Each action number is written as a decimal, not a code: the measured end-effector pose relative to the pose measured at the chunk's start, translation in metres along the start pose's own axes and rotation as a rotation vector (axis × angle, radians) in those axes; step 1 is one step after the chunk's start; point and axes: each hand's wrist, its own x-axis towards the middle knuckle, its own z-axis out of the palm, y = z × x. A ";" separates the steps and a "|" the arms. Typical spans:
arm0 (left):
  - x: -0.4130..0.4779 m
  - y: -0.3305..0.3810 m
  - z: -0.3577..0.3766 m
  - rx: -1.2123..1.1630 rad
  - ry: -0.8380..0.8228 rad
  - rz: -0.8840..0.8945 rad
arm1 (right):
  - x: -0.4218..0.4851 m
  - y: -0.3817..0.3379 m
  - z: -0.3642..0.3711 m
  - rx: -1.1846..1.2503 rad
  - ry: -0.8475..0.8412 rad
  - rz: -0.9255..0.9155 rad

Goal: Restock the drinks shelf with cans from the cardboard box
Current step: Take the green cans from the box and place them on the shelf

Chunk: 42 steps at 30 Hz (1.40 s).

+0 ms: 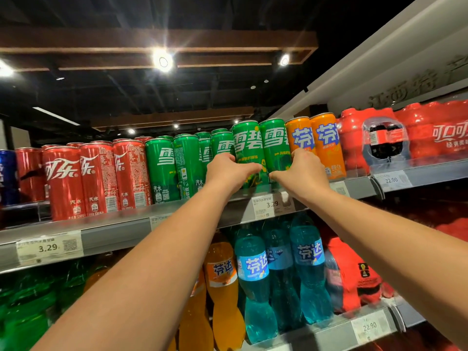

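Bare skin fills the foreground: two forearms reach up and forward from the bottom edge. The left hand curls round the left green can, thumb across the printed front and the other fingers wrapped round its left side. The right hand grips the right green can in mirror fashion, thumb low on the front and fingers hooked round its right side. The two cans stand upright between the hands, side by side and touching, tall slim metal cylinders with glossy green print and white characters. Only their lower halves lie under the fingers.

Just below the knuckles runs the grey metal lip of the shelf, with a paper price tag clipped under the held cans. Directly right of the right fingers stand orange cans of the same slim shape. Beyond them sit red packs in shiny shrink-wrap. Left of the left fingers come more green cans, then red cans.

Beneath the wrists, on a lower tier, stand waisted plastic blue bottles and an orange bottle.

Far above, round ceiling lamps glare against dark beams.
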 end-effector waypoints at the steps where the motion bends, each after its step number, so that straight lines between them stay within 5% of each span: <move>1: -0.004 0.001 -0.003 0.052 -0.003 0.011 | -0.003 -0.002 -0.003 -0.034 -0.012 -0.010; 8: -0.038 0.001 -0.037 0.480 -0.064 0.153 | -0.034 -0.034 -0.029 -0.354 -0.257 -0.019; 21: -0.115 -0.035 -0.116 0.826 -0.213 0.229 | -0.133 -0.107 -0.039 -0.605 -0.492 -0.063; 42: -0.303 -0.109 -0.199 1.088 -0.203 -0.308 | -0.305 -0.164 0.001 -0.302 -0.866 -0.502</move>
